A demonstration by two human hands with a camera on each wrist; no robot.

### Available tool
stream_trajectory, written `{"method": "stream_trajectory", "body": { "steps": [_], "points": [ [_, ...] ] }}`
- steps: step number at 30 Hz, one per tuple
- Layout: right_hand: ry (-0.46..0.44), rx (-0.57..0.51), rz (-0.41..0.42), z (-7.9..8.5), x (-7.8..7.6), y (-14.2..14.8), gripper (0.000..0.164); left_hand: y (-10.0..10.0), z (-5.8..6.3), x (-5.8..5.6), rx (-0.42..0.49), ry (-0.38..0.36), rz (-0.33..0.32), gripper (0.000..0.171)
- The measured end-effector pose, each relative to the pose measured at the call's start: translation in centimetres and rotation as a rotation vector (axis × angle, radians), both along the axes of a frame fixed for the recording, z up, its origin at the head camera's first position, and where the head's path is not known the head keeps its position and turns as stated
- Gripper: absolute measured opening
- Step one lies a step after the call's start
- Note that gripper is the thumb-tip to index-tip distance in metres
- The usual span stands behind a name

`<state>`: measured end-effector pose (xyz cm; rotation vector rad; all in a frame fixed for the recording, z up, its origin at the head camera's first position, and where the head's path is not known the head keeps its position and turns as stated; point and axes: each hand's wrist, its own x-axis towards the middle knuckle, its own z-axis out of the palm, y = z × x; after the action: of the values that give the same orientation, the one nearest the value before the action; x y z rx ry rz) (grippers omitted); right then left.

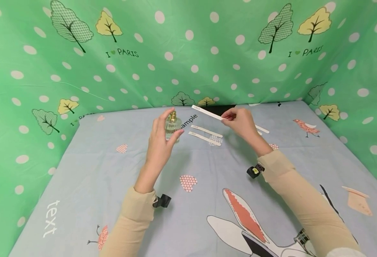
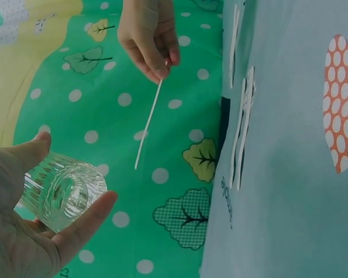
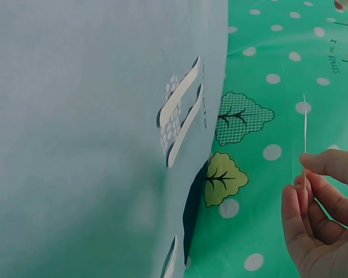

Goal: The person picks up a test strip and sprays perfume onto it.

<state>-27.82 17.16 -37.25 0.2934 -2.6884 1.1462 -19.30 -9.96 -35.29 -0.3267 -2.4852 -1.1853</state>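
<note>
My left hand [image 1: 159, 142] grips a clear glass perfume bottle [image 1: 174, 125] with a gold spray top. Its index finger reaches up at the top, and the thumb is on the near side. In the left wrist view the ribbed glass base [image 2: 75, 197] faces the camera. To the right, my right hand [image 1: 242, 124] pinches one end of a narrow white paper test strip [image 1: 206, 112] between thumb and fingers. The strip's printed end points left, toward the bottle, with a gap between them. Seen edge-on in the right wrist view, the held strip [image 3: 305, 124] looks like a thin line.
Two more paper strips [image 1: 204, 138] lie side by side on the blue-grey printed cloth [image 1: 89, 171], below the held one. Other strips [image 1: 263, 129] lie partly hidden behind the right hand. A green dotted curtain [image 1: 188, 64] hangs along the table's back edge and sides.
</note>
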Motion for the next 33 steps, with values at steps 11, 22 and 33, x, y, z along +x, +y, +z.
{"method": "stream_trajectory", "body": {
  "steps": [11, 22, 33],
  "points": [
    [0.071, 0.011, 0.021, 0.4, 0.8, 0.0, 0.011, 0.1, 0.0, -0.1, -0.003, -0.010, 0.008, 0.064],
    [0.114, 0.011, 0.053, 0.9, 1.8, 0.0, 0.010, 0.0, -0.1, 0.0, -0.013, -0.015, 0.013, 0.064],
    [0.175, 0.003, 0.075, 1.5, 3.1, -0.2, 0.009, 0.1, -0.2, 0.2, -0.017, -0.033, 0.017, 0.063]
  ]
}}
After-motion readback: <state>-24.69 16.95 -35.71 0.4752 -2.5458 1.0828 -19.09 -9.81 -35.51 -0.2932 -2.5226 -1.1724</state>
